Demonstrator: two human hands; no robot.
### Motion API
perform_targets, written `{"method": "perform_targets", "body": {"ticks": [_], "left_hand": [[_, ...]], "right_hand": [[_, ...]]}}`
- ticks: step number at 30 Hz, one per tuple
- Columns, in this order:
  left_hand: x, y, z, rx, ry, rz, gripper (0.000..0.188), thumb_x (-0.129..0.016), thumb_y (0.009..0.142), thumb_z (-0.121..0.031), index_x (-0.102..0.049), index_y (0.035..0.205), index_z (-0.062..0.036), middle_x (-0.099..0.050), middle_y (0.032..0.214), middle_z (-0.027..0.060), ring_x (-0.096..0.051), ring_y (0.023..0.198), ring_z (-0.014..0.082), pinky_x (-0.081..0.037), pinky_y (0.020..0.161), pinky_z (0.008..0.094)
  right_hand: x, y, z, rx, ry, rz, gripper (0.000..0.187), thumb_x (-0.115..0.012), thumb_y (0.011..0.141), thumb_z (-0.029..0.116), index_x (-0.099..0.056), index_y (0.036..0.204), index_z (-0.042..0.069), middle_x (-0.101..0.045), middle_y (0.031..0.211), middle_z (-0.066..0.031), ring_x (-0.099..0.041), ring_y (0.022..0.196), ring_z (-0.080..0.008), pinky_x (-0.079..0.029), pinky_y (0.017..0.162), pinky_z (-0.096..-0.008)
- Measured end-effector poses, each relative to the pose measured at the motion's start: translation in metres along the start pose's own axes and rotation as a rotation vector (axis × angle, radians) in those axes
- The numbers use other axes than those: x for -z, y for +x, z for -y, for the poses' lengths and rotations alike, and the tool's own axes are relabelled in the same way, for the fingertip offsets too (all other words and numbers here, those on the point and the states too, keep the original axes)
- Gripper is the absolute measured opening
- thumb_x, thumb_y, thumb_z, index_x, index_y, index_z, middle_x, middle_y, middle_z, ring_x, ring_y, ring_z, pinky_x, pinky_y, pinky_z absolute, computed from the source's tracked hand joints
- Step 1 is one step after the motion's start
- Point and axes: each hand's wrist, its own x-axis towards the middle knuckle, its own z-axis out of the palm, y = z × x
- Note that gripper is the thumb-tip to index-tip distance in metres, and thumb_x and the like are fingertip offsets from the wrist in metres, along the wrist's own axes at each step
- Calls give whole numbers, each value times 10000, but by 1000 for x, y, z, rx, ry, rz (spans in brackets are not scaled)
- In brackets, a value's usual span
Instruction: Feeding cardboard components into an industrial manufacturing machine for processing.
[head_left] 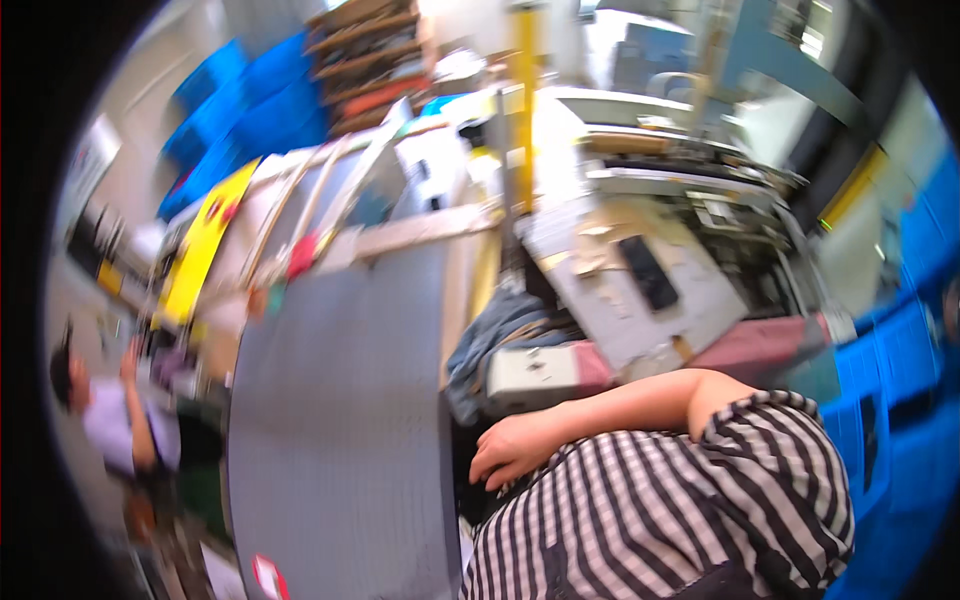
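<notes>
Noted: the bare right hand [513, 447] just right of the long side of a broad, flat grey panel [340, 400], over a dark strip [464, 445] between panel and body. Loosely bent at the fingers, neither clenched nor wrapped around anything seen; palm hidden. Cannot tell touching from hovering at the panel's edge. No sight of the left hand. Carried across a black-and-white striped top [640, 500], with elbow bent.

Just beyond the hand, a boxy white block with a pink end [530, 375], and beside it a crumpled blue-grey cloth [495, 335], near the panel's edge. Farther off, on a pale flat board with tan patches [620, 330], a flat black phone-like slab [648, 272]. At far left, well apart, a co-worker in a lavender shirt [120, 425].

Probably a lull between contacts, judging by the slack fingers. To work well from here, steady the gaze first, given the blur over much of the view. Bring the left hand into sight before any two-handed contact. Meet the panel at its near edge, wrist loose, fingers flat, to avoid catching the rim. Lift the forearm clear of the white block. Move the cloth deliberately rather than brushing it with the elbow. Keep fingertips out of the dark strip, possibly a pinch point
</notes>
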Motion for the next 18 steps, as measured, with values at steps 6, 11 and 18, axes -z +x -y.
{"method": "perform_targets", "body": {"ticks": [6, 11, 18], "left_hand": [[58, -76, -293, -448, -750, 242, 257, -613, 930, -187, -658, 1098, 2, -654, 897, 59, -571, 789, 149, -465, 680, 286], [119, -206, -524, -1275, -568, 469, 190, -646, 868, -7, -660, 1054, 29, -656, 1008, 86, -609, 915, 174, -523, 797, 302], [114, -448, -702, -2037, -199, 429, 77, -711, 711, -40, -682, 780, -22, -542, 570, 61, -495, 508, 134, -365, 486, 307]], "right_hand": [[8, -89, -15, 13, -7, -252, 287, -605, 920, 273, -621, 1068, 28, -672, 894, -135, -611, 867, -330, -479, 762, -427], [56, -184, -2, 104, -249, -832, 316, -621, 910, 253, -594, 1136, 32, -651, 1037, -129, -588, 975, -318, -462, 860, -413], [65, -360, -1, -16, -484, -1197, 358, -623, 913, 260, -586, 1201, 50, -646, 1095, -130, -572, 1030, -315, -439, 914, -410]]}}
